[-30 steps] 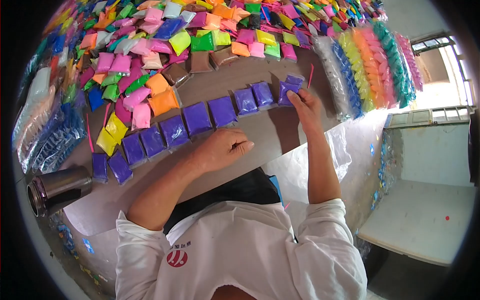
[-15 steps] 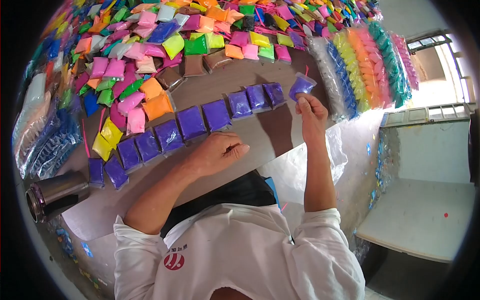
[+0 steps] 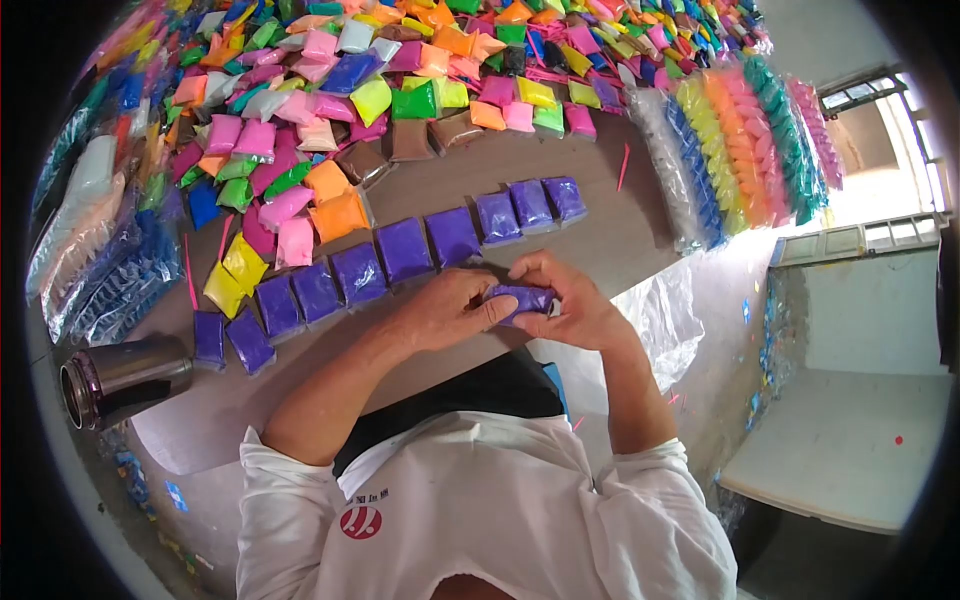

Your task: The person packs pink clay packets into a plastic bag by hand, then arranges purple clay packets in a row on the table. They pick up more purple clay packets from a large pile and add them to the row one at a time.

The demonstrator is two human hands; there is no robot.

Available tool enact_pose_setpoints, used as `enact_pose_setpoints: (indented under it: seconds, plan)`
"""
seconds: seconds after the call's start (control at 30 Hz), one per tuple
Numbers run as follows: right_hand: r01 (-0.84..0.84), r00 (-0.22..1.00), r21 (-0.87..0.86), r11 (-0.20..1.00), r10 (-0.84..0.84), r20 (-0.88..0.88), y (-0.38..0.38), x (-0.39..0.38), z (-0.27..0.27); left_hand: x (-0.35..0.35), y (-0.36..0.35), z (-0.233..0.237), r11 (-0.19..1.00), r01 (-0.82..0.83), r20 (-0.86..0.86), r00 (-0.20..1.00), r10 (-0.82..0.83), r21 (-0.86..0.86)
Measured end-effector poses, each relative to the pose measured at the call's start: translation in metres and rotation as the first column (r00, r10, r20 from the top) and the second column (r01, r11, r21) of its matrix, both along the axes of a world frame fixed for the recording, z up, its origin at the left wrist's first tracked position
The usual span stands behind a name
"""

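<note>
A small purple packet (image 3: 520,300) in clear plastic is held between both hands above the table's near edge. My left hand (image 3: 450,306) grips its left end, thumb on the near side. My right hand (image 3: 572,308) pinches the right end between thumb and fingers, which partly cover it. Just beyond the hands, a slanting row of purple packets lies on the table, among them a larger packet (image 3: 452,237) in the middle, a packet (image 3: 563,199) at the right end and a packet (image 3: 209,338) at the left end.
A big heap of multicoloured packets (image 3: 370,100) covers the far side of the brown table (image 3: 590,170). Long bags of packets (image 3: 735,150) stand at the right. A metal flask (image 3: 130,380) lies at the left edge. A pink strip (image 3: 624,167) lies near the bags.
My right hand has brought the purple packet from the table's right side in toward the middle. My left hand, which held no visible packet, now grips the packet too.
</note>
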State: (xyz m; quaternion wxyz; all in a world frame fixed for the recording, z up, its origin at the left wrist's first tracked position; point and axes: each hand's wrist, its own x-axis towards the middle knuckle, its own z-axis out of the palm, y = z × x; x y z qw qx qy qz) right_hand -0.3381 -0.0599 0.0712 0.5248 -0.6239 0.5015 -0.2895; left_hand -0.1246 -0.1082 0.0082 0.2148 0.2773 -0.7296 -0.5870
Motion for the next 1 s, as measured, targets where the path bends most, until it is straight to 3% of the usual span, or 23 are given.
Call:
enact_pose_setpoints:
  seconds: [0.03, 0.07, 0.17, 0.2, 0.3, 0.43, 0.63, 0.77, 0.87, 1.0]
  plan:
    - [-0.009, 0.999, 0.035, 0.999, 0.008, 0.034, 0.001, 0.003, -0.003, -0.001, 0.001, -0.004, 0.999, -0.02, -0.01, 1.0, 0.021, 0.039]
    - [0.103, 0.993, -0.082, 0.991, -0.098, 0.064, 0.004, 0.003, -0.017, -0.001, 0.001, -0.006, 0.996, -0.04, -0.021, 0.999, 0.042, 0.076]
    - [0.463, 0.794, 0.111, 0.88, -0.467, 0.39, 0.013, 0.009, -0.041, 0.004, -0.007, 0.0, 0.988, 0.075, 0.052, 0.995, -0.083, 0.135]
    - [0.528, 0.751, 0.198, 0.826, -0.563, 0.346, 0.019, 0.016, -0.036, 0.002, -0.005, 0.001, 0.991, 0.042, 0.012, 0.999, -0.044, 0.125]
    - [0.369, 0.766, 0.409, 0.835, -0.522, 0.376, 0.04, 0.027, -0.036, -0.002, 0.002, 0.004, 0.991, -0.049, -0.077, 0.995, 0.059, 0.127]
    - [0.54, 0.724, 0.239, 0.807, -0.59, 0.358, 0.039, 0.036, -0.042, -0.003, 0.002, 0.001, 0.988, -0.055, -0.027, 0.998, 0.059, 0.143]
    - [0.55, 0.632, 0.264, 0.792, -0.602, 0.489, 0.024, 0.038, -0.05, -0.001, -0.001, -0.001, 0.975, -0.022, -0.006, 1.0, 0.024, 0.222]
    - [0.547, 0.704, 0.212, 0.81, -0.582, 0.407, 0.019, 0.034, -0.049, 0.001, -0.004, -0.007, 0.994, 0.07, -0.078, 0.995, -0.064, 0.088]
    - [0.446, 0.809, 0.172, 0.878, -0.478, 0.343, 0.015, 0.02, -0.042, 0.002, -0.005, 0.006, 0.992, 0.109, 0.04, 0.993, -0.107, -0.06]
    - [0.181, 0.902, 0.138, 0.974, -0.221, 0.371, 0.008, 0.007, -0.029, 0.002, 0.0, 0.011, 0.995, 0.091, 0.026, 0.995, -0.092, 0.028]
